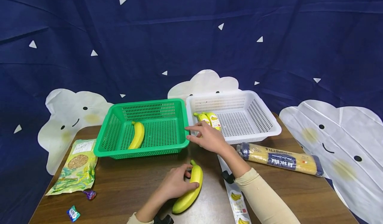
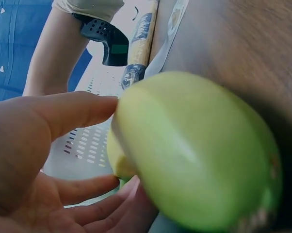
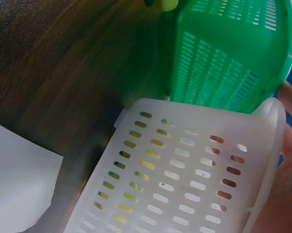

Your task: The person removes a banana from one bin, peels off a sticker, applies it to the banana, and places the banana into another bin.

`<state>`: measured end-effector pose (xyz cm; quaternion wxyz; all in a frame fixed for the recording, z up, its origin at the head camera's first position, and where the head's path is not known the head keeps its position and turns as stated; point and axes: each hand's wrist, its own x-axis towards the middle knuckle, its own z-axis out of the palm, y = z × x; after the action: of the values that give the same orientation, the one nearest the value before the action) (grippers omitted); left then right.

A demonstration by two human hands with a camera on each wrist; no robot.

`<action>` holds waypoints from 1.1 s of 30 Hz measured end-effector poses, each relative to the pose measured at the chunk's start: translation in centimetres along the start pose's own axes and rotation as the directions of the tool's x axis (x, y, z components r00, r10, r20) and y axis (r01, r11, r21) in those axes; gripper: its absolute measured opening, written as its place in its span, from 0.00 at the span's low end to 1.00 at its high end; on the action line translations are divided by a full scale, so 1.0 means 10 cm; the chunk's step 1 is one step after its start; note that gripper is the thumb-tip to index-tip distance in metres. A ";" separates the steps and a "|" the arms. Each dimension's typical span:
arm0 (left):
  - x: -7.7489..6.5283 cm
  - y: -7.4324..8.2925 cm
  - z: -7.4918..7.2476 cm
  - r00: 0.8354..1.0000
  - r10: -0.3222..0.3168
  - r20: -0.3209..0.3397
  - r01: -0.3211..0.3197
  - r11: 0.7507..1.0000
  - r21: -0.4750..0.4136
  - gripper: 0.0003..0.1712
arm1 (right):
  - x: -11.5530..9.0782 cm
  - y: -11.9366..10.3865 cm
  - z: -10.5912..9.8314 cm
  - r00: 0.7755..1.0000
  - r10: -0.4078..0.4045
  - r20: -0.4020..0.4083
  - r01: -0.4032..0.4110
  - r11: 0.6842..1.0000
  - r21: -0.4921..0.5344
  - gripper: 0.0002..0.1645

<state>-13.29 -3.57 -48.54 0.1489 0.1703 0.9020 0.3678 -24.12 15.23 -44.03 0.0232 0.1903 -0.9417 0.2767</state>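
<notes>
My left hand (image 1: 176,183) grips a yellow banana (image 1: 189,200) on the table, thumb on the near side and fingers on the far side. The left wrist view shows this banana (image 2: 194,150) large, its end toward the camera. My right hand (image 1: 210,138) reaches over the front left corner of the white basket (image 1: 221,102). Its extended fingers are at the right rim of the green basket (image 1: 119,154); whether they touch it, I cannot tell. Another banana (image 1: 137,135) lies inside the green basket. Yellow bananas with a printed label (image 1: 213,120) lie in the white basket's left side.
Right of the right forearm lies a spaghetti pack (image 1: 281,159). Under that forearm runs a strip of banana stickers (image 1: 238,205). At the left are a green and yellow bag (image 1: 78,165), a purple candy (image 1: 90,194) and a teal candy (image 1: 73,213). A blue curtain (image 1: 191,44) hangs behind.
</notes>
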 end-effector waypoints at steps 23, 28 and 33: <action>0.03 -0.10 0.21 0.987 -0.056 -0.153 0.026 0.981 -0.193 0.40 | 0.00 -0.01 0.00 1.000 -0.017 0.014 0.017 0.999 0.038 0.25; 0.02 -0.11 0.23 0.984 -0.063 -0.165 0.028 0.977 -0.210 0.40 | -0.01 -0.03 -0.01 0.998 -0.060 -0.012 0.060 0.998 -0.024 0.25; 0.03 -0.11 0.24 0.981 -0.075 -0.182 0.034 0.975 -0.220 0.37 | -0.06 -0.06 -0.09 0.985 -0.134 -0.105 0.132 0.991 -0.028 0.22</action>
<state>-12.80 -2.71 -51.00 0.0904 0.0926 0.8711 0.4737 -23.41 15.46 -43.10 0.0938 0.2376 -0.9270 0.2746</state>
